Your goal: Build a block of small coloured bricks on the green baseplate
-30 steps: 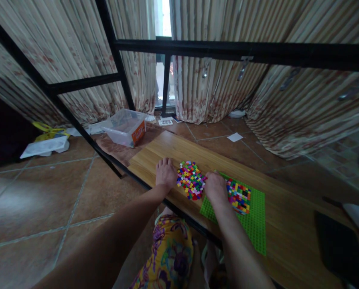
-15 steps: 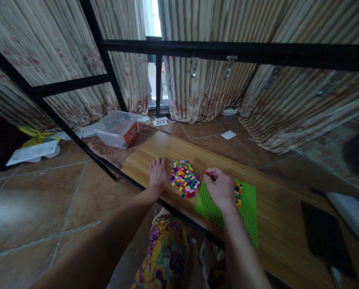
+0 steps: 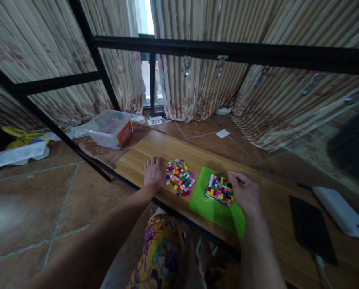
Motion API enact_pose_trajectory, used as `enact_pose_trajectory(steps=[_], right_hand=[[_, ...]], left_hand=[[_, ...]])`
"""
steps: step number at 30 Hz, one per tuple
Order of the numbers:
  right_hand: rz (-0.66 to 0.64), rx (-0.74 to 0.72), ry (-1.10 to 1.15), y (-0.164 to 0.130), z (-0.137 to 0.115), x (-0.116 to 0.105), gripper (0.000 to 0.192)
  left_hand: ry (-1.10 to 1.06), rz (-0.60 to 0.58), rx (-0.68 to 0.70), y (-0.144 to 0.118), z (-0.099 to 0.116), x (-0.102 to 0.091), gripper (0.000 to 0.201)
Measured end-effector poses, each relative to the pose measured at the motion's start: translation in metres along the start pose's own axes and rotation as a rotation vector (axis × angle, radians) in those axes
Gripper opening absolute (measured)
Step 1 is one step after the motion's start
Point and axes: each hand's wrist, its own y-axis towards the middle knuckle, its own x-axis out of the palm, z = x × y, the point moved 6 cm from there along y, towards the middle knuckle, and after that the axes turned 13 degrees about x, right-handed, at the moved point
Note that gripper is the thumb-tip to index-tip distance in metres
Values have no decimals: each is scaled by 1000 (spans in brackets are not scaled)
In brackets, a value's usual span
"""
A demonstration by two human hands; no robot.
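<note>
A heap of small loose coloured bricks lies on the wooden tabletop. My left hand rests flat on the wood just left of that heap, holding nothing. To the right lies a green baseplate with a square block of mixed coloured bricks built on it. My right hand sits at the right edge of that block, fingers curled against it. Whether a brick is pinched between the fingers is hidden.
A black phone and a white device lie at the table's right end. Beyond the table stand a black metal frame, striped curtains and a clear plastic box on the tiled floor. White bags lie at far left.
My right hand moved from the left side of the baseplate to the right side of the built block, uncovering it. The left hand stayed put. The camera shifted slightly right.
</note>
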Motion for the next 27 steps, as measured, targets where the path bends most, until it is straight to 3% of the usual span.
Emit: enact_pose_trajectory(steps=[6, 27], right_hand=[[-90, -53, -44, 3, 3, 20, 35], [-130, -23, -45, 7, 4, 29, 33]], left_hand=[[-11, -8, -7, 0, -1, 2, 31], [-6, -3, -1, 0, -1, 2, 31]])
